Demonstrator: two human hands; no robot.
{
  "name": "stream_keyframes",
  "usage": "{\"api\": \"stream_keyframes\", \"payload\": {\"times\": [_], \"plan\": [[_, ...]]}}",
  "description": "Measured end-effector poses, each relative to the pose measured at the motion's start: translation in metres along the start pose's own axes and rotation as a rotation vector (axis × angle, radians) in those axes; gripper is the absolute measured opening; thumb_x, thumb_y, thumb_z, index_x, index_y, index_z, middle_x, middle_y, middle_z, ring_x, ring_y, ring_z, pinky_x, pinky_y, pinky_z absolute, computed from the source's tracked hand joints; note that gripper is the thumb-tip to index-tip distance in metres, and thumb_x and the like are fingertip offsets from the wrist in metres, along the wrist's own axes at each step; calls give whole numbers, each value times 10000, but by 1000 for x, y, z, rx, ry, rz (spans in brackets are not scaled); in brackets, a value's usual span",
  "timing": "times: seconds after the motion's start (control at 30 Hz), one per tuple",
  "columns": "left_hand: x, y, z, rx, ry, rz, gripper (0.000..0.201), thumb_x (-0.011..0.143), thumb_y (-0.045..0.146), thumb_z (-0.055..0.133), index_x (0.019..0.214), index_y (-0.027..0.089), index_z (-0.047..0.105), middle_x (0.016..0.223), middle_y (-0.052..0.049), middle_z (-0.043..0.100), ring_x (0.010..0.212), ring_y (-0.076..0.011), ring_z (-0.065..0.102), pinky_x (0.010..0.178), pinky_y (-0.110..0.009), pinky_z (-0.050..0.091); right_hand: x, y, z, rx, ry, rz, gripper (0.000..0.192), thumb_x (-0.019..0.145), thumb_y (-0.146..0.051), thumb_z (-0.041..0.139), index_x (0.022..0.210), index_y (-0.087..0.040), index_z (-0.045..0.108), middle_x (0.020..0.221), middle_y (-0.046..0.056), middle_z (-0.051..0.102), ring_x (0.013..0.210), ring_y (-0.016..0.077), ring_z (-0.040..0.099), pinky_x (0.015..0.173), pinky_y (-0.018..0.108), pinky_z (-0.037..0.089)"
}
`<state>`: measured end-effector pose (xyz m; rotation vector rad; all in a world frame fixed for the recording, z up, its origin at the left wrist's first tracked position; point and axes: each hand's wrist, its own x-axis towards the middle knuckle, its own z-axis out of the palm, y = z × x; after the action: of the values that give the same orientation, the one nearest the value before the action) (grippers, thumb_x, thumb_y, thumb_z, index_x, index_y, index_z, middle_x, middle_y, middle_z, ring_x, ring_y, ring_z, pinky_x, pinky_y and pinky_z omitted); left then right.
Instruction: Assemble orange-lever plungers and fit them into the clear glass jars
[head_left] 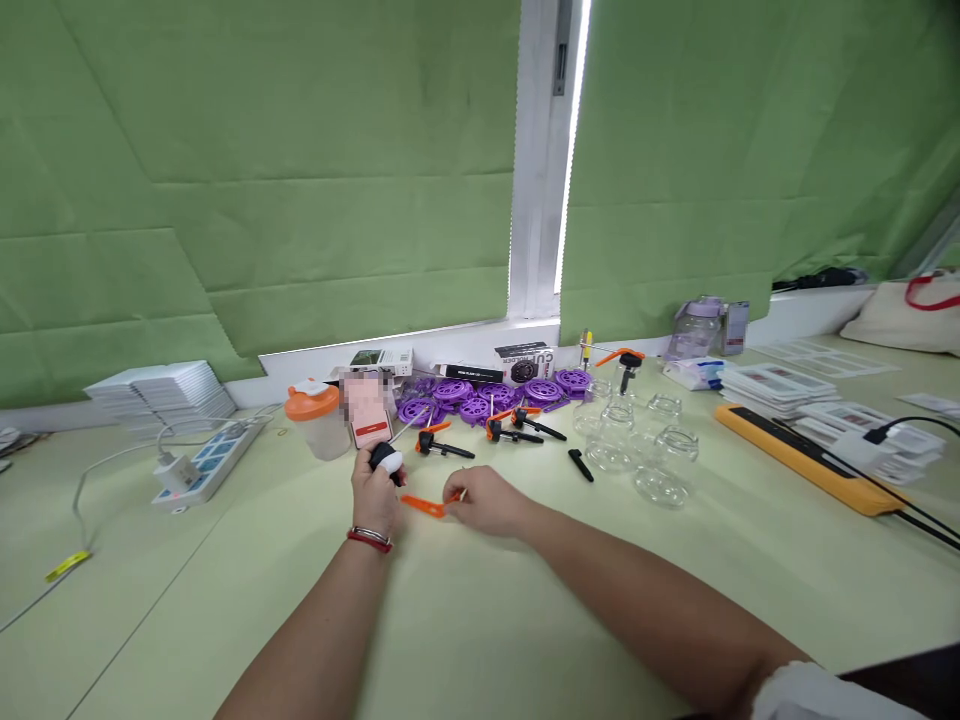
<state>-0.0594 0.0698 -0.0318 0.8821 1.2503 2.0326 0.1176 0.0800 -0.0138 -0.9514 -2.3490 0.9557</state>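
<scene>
My left hand [375, 497] is closed around the black and white handle of a screwdriver [388, 458], whose thin shaft points up and away. My right hand [484, 500] pinches one end of a flat orange plastic part [422, 506] that lies on the pale green table between both hands. Just beyond them lie three small black and orange assemblies [517, 428] and a loose black piece [580, 464]. A red and silver bracelet sits on my left wrist.
Purple wheels [480, 397] are heaped by the wall. Several clear glass jars [652, 450] stand to the right, an orange-lidded cup [319, 420] and a phone to the left. A power strip [210, 460], stacked white cards and a long orange bar [806, 458] flank the table.
</scene>
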Motion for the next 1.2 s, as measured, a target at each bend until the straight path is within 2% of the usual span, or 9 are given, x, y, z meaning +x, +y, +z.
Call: {"api": "stream_keyframes", "payload": {"times": [0.07,0.1,0.27,0.4,0.57,0.7,0.83,0.97,1.2], "plan": [[-6,2,5,-10,-54,-37,337,598,169,559,931,195,519,608,59,501,431,-76,468,402,-192,337,-10,14,-22,252,-53,63,80,728,-210,603,786,-159,624,664,1,609,559,104,536,531,222,384],[-10,3,8,-14,-95,-62,337,598,171,561,932,192,523,614,55,510,423,-74,460,392,-190,324,-15,22,-32,341,-37,88,106,715,-235,627,786,-155,618,629,-7,589,548,100,516,514,218,374],[-30,5,20,51,-335,-165,327,648,208,613,967,186,545,613,53,514,407,-54,408,383,-181,286,-35,53,-66,692,186,166,469,563,-287,771,966,-163,566,787,9,618,659,112,551,522,215,380],[-40,1,24,188,-440,-186,351,669,228,640,1009,186,560,564,70,463,411,-57,399,404,-186,304,-41,67,-78,768,230,194,392,536,-301,797,846,-126,631,720,12,616,642,108,530,576,241,392],[-47,3,28,250,-525,-230,357,675,237,650,1018,194,560,612,58,469,425,-54,402,415,-187,312,-39,74,-82,863,236,191,358,580,-353,781,855,-142,693,712,0,622,694,113,527,751,292,411],[-53,8,32,311,-598,-235,353,680,247,659,1012,197,551,704,29,507,434,-49,409,409,-190,330,-39,73,-81,940,235,213,383,579,-367,787,889,-160,702,727,-2,612,699,108,524,758,292,414],[-59,12,35,367,-646,-227,348,703,291,657,1020,203,542,768,12,513,451,-49,421,407,-191,352,-42,70,-79,991,177,205,377,602,-375,779,916,-183,698,747,-1,605,717,113,550,755,297,430],[-63,17,37,404,-685,-196,344,727,314,638,1034,203,528,749,21,502,428,-50,425,407,-204,368,-43,69,-75,1011,136,187,387,614,-373,775,939,-178,692,746,-4,607,706,116,570,766,313,439],[-66,21,38,429,-697,-199,355,705,342,656,1016,207,551,740,20,507,457,-70,436,404,-209,364,-43,64,-73,847,249,126,357,628,-349,756,929,-166,700,756,-5,606,692,107,538,755,311,430]]}}
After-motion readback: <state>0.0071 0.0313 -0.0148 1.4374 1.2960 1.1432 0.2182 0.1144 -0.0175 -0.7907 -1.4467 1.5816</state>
